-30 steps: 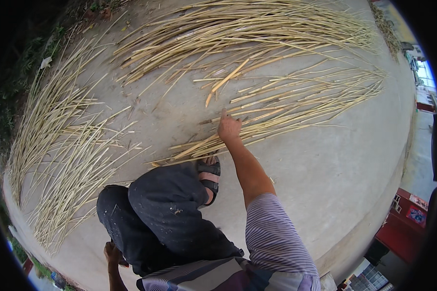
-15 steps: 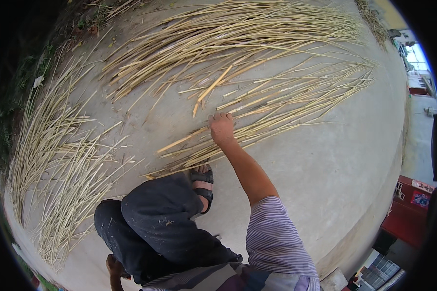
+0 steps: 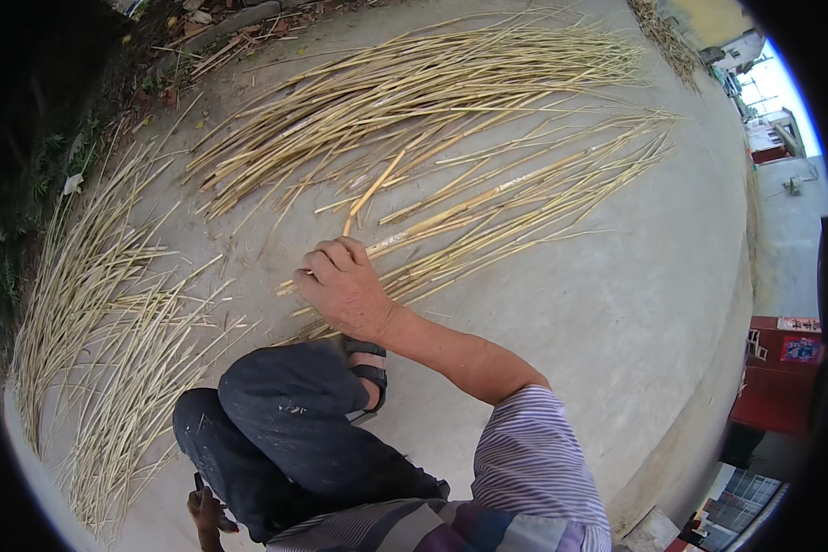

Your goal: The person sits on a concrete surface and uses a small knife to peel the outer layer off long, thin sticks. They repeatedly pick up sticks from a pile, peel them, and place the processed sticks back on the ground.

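My right hand [image 3: 350, 287] is closed around a pale, thick dry stalk [image 3: 455, 213], near its thicker end. The stalk stretches away to the upper right, over a small spread of thinner stalks [image 3: 488, 244] on the concrete. My left hand [image 3: 207, 511] hangs low at the left, beside my bent knee. Its fingers are curled around a dark thing, of which only small ends show, too little to name.
A large heap of long dry stalks [image 3: 414, 97] lies across the far side. Paler, thinner stalks [image 3: 124, 340] are strewn at the left. My sandaled foot [image 3: 368, 373] stands beside the near stalks. Rubble and plants border the concrete at the far left.
My right hand has moved left along the stalks and risen closer to me, now closed on one stalk. My left hand has come slightly further into view, a dark end showing above it.
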`<action>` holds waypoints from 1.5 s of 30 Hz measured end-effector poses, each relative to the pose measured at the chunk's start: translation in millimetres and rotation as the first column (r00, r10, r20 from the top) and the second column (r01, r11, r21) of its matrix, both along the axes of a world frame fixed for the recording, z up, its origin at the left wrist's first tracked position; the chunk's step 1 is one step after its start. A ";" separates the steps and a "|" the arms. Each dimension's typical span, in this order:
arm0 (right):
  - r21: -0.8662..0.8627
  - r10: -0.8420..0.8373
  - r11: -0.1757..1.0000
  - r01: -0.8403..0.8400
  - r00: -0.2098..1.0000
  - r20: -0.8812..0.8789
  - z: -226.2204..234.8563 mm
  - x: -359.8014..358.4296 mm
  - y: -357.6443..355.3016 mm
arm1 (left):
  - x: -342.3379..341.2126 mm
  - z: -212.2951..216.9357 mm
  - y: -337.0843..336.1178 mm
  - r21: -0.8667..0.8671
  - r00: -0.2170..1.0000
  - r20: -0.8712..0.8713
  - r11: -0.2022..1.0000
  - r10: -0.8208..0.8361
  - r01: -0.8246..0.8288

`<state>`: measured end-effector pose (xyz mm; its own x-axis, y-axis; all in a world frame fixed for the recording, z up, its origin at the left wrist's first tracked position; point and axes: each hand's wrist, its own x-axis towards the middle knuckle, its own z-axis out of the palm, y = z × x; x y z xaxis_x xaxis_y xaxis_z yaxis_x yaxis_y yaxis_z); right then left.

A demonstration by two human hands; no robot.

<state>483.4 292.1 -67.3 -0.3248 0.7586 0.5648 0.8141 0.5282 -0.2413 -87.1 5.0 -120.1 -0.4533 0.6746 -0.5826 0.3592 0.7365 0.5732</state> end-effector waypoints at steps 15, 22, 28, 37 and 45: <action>0.011 0.679 0.729 -0.684 0.721 -0.142 200.7 -125.4 -89.3 | -4.2 90.4 85.9 0.662 0.978 -0.062 0.742 0.202 -0.111; 0.013 0.507 0.861 -0.508 0.857 -0.090 219.5 -157.8 -108.4 | 87.6 167.1 103.6 0.728 0.997 -0.046 0.681 -0.067 0.079; 0.088 0.482 0.874 -0.478 0.876 -0.024 241.2 -187.5 -104.4 | 133.4 216.4 87.8 0.852 0.993 0.080 0.523 -0.089 -0.022; -0.074 0.573 0.814 -0.576 0.818 -0.056 281.0 -235.3 -134.2 | 117.5 242.8 67.5 0.944 0.966 0.199 0.297 -0.162 -0.145; -0.074 0.619 0.772 -0.631 0.773 -0.138 279.3 -261.4 -149.9 | 113.3 248.2 63.4 0.947 0.976 0.055 0.320 -0.208 0.014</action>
<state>222.0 142.2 212.0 -0.6956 0.4659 0.5469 0.2812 0.8770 -0.3895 26.2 68.4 128.1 -0.3076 0.8486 0.4305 0.2382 -0.3694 0.8983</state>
